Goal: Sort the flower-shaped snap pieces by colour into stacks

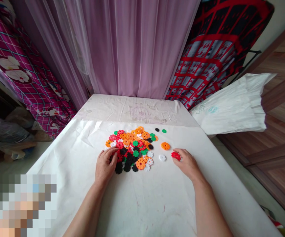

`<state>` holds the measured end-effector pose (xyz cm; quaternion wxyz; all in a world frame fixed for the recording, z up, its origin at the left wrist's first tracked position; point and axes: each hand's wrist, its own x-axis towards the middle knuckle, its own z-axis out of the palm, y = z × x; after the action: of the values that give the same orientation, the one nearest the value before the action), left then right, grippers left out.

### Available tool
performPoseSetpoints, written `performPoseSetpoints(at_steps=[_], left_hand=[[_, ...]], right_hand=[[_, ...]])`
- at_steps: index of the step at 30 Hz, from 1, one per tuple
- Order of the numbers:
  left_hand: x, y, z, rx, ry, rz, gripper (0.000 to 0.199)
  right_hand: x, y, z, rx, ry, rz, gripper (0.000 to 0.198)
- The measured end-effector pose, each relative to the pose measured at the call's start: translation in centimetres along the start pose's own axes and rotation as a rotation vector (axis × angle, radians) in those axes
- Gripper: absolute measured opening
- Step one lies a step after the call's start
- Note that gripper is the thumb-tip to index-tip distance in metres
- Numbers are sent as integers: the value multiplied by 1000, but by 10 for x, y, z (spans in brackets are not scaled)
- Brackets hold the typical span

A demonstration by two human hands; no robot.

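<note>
A loose heap of plastic snowflake discs [140, 163], flat and notched round the rim, lies mid-table in orange, red, black, green and white. My left hand [106, 164] is at the heap's left side, fingers curled down beside a red disc [119, 156]; what its fingertips hold, if anything, is hidden. To the right of the heap, my right hand [187, 164] pinches red snowflake discs [176, 156] low over the cloth. Close by are an orange disc group [165, 146], a white disc group [162, 157], a green disc [164, 131] and a black disc [157, 129].
A whitish cloth [142, 204] covers the table. Purple curtains [137, 49] hang behind its far edge. A white bag [236, 105] stands at the right edge, near a red and black patterned cloth [206, 52]. At far left is a large plastic bottle [6, 131].
</note>
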<state>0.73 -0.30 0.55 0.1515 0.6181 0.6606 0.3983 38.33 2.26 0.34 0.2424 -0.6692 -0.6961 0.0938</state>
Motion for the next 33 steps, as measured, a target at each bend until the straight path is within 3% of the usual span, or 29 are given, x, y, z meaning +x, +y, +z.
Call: performPoseSetpoints(at_steps=[25, 30, 33], left_hand=[[0, -1, 1, 0, 8, 17, 26], [0, 0, 0, 8, -2, 21, 27], [0, 1, -1, 8, 3, 36, 28]], right_hand=[[0, -5, 5, -7, 65, -22, 31], [10, -45, -3, 23, 154, -59, 24], [22, -91, 5, 45, 35, -185, 20]])
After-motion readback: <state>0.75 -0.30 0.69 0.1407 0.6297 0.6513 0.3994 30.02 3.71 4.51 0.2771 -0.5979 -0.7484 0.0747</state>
